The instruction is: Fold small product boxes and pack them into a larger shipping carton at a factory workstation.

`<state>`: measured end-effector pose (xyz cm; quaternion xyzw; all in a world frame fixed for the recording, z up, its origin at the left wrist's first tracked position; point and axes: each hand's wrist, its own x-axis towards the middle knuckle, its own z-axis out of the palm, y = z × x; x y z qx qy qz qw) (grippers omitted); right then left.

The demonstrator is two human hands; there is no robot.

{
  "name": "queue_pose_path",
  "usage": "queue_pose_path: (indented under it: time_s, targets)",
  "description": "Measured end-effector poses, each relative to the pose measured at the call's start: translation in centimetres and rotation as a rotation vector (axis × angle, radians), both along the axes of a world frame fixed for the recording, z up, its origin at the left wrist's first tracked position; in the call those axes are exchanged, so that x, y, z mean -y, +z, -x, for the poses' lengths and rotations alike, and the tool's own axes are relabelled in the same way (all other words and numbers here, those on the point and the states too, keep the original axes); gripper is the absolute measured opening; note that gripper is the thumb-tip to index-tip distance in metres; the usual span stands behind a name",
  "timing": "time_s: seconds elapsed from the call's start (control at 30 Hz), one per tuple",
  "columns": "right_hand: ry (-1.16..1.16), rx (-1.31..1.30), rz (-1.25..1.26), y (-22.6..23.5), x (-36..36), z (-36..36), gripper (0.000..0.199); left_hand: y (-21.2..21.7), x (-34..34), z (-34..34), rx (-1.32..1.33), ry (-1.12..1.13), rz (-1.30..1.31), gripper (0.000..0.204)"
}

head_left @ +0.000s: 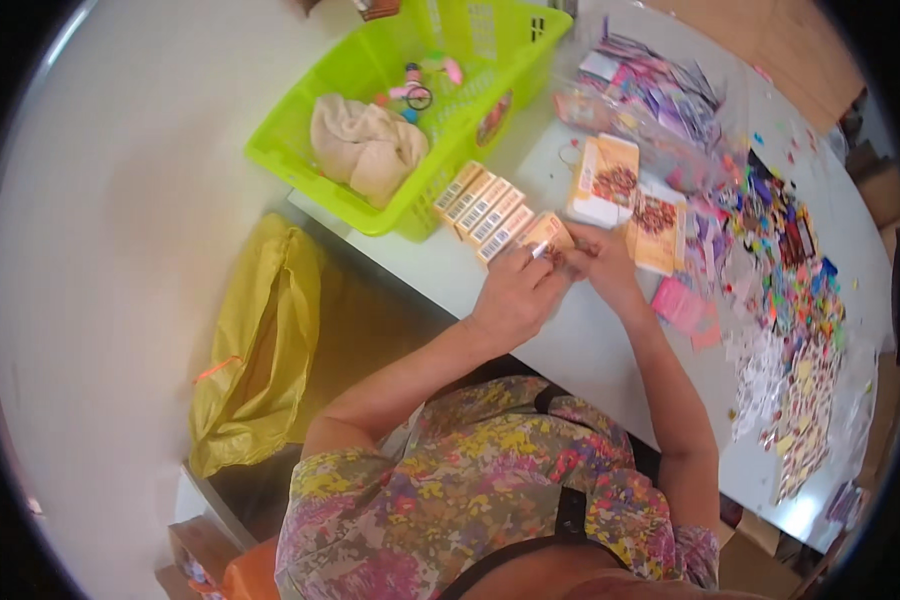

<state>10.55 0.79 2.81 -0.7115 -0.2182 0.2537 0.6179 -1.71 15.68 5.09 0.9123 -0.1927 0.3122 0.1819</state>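
A small orange-and-white box [548, 232] with a printed picture is between my two hands, above the near edge of the table. My left hand [518, 298] has its fingers closed on the near side of it. From the right, my right hand [602, 262] pinches its other edge; the fingertips are partly hidden. Just beyond my left hand, several matching boxes [482, 210] lie side by side in a row, barcode ends toward me. To the right of the box lie a stack of orange picture cards [606, 182] and another orange picture pack [660, 232].
A green plastic basket [370, 222] at the far left holds a beige cloth [368, 148] and small coloured pieces. Plastic bags of purple strips [660, 95], pink packets [686, 308] and heaps of small coloured pieces [795, 290] cover the right side. A yellow sack [260, 340] hangs at left.
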Motion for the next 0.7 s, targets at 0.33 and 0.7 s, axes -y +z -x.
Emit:
queue_pose_path:
  time_s: [0.33,0.7]
  targets:
    - [-0.443,0.89,0.579,3.2,13.4,5.9,0.035,-1.3,0.2,0.2,-0.085,0.183,0.001,0.043]
    - [-0.439,0.93,0.746,0.5,16.3,6.7,0.039,-3.9,1.6,-0.5,-0.153,0.031,0.121,0.044]
